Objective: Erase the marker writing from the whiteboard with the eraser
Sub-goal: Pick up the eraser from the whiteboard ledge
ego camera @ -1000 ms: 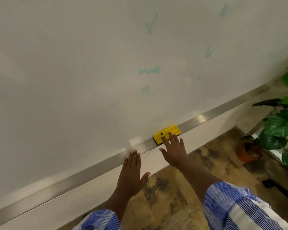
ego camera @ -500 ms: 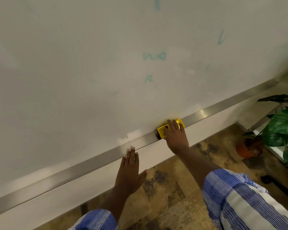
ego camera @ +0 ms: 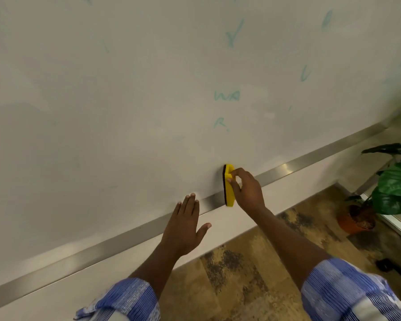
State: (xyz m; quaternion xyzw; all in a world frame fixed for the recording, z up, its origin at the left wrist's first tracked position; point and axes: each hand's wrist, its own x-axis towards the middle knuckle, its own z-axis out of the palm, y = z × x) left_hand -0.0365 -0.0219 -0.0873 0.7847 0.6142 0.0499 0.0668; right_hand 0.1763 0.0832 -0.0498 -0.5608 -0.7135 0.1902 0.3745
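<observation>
My right hand (ego camera: 247, 189) grips a yellow eraser (ego camera: 228, 191) with a black felt face, held upright with the felt toward the whiteboard (ego camera: 102, 100), just above the metal ledge (ego camera: 310, 158). Faint teal marker writing remains on the board: letters "WA" (ego camera: 227, 96), an "R" (ego camera: 220, 123) below them, a tick-like mark (ego camera: 233, 34) higher up and further strokes (ego camera: 305, 72) to the right. My left hand (ego camera: 185, 224) is flat with fingers together, its fingertips on the board's lower edge, left of the eraser.
A potted plant (ego camera: 394, 181) in an orange pot (ego camera: 357, 218) stands on the mottled brown floor (ego camera: 252, 274) at the right. A dark object (ego camera: 394, 267) lies on the floor near the right edge. Below the ledge runs a white wall strip.
My right hand reached the eraser lying flat on the ledge, closed on it, and has lifted it upright off the ledge against the board. My left hand stayed in place.
</observation>
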